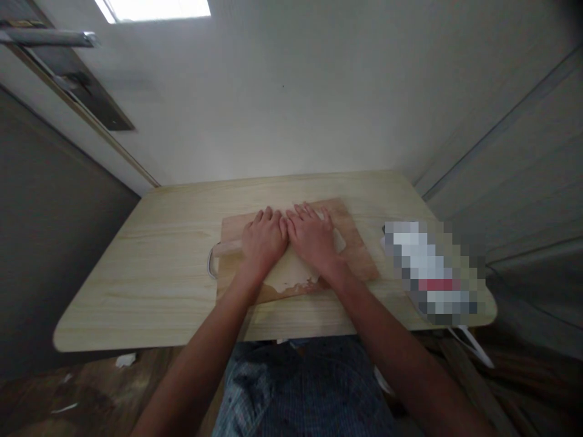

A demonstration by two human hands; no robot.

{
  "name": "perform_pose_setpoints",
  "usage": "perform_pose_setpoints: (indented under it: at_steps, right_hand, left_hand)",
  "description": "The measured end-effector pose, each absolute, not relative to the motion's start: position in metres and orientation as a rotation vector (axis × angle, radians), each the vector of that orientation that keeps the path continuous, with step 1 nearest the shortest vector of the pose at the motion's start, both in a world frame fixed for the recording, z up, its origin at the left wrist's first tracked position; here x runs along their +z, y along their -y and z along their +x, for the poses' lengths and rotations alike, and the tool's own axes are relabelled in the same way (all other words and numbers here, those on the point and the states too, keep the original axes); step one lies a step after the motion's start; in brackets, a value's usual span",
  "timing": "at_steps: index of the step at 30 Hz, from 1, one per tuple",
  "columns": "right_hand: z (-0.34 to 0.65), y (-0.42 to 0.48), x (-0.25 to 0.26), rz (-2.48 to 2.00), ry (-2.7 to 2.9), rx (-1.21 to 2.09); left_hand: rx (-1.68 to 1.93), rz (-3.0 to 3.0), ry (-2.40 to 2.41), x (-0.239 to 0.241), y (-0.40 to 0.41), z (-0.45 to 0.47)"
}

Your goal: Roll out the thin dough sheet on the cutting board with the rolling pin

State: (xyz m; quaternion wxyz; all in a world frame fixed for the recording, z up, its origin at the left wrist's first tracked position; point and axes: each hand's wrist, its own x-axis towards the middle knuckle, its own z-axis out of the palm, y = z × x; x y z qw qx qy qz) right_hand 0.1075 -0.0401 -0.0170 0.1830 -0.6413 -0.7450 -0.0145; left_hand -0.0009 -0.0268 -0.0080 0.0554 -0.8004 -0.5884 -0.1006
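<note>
A pale, flattened sheet of dough (291, 272) lies on a wooden cutting board (359, 246), its near edge ragged. My left hand (265, 235) rests palm down over the middle of the board. From under its left side sticks out the end of a light wooden rod (228, 247), which looks like a rolling pin; the rest is hidden. Right beside it, my right hand (314, 233) lies palm down over the dough, fingers stretched forward and a little spread. The thumbs of both hands meet or nearly touch. A metal handle (210, 262) shows at the board's left edge.
The board lies on a light wood table (136, 261) with rounded front corners. A blurred-out item (428, 273) lies at the table's right. Behind stands a white door (282, 121) with a metal lever handle (50, 38). Scraps (126, 360) litter the floor at left.
</note>
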Motion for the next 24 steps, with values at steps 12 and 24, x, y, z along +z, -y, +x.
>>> perform_pose_setpoints:
  at_steps: [12, 24]
  right_hand:
    - [0.099, -0.030, -0.003, -2.051, 2.063, 0.214]
    - [0.098, -0.037, 0.002, -2.116, 2.075, 0.216]
  left_hand:
    - [-0.287, -2.448, 2.079, -0.003, -0.044, 0.001]
    - [-0.266, -2.440, 2.097, -0.006, -0.056, 0.001]
